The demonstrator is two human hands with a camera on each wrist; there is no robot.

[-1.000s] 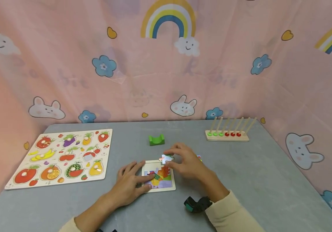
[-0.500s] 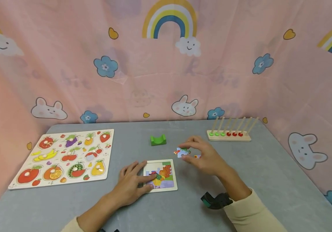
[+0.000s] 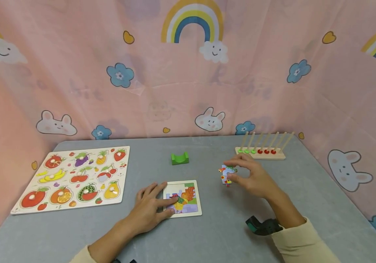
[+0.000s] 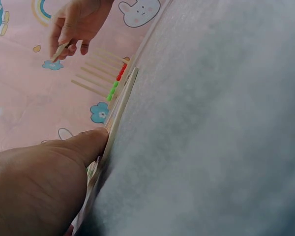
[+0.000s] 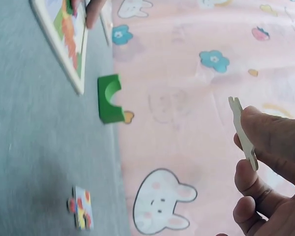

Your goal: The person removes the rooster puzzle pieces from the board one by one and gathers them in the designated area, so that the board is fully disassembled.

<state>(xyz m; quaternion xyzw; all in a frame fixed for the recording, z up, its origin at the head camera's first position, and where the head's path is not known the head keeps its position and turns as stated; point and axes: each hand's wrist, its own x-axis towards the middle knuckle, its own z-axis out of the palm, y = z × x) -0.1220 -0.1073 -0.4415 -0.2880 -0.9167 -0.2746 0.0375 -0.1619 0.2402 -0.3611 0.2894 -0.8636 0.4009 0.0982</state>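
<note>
My left hand (image 3: 148,208) rests at the left side of a small wooden jigsaw board (image 3: 199,204), its fingertips on the picture. Several colourful pieces are set in the board, while its upper left shows bare wood. My right hand (image 3: 255,179) pinches a jigsaw piece (image 3: 228,169) between thumb and fingers, to the right of the board. That held piece (image 5: 243,132) appears edge-on in the right wrist view, raised off the table. Below it another jigsaw piece (image 5: 82,209) lies on the table, partly overlapped by the held one in the head view.
A large fruit peg puzzle (image 3: 100,170) lies at the left of the grey table (image 3: 221,237). Behind the jigsaw board stands a green block with a curved notch (image 3: 179,159). A wooden peg rack with green and red beads (image 3: 273,156) is at the back right.
My right hand has moved right, away from the jigsaw board, carrying the piece to above the one lying on the table. The left hand has stayed on the board.
</note>
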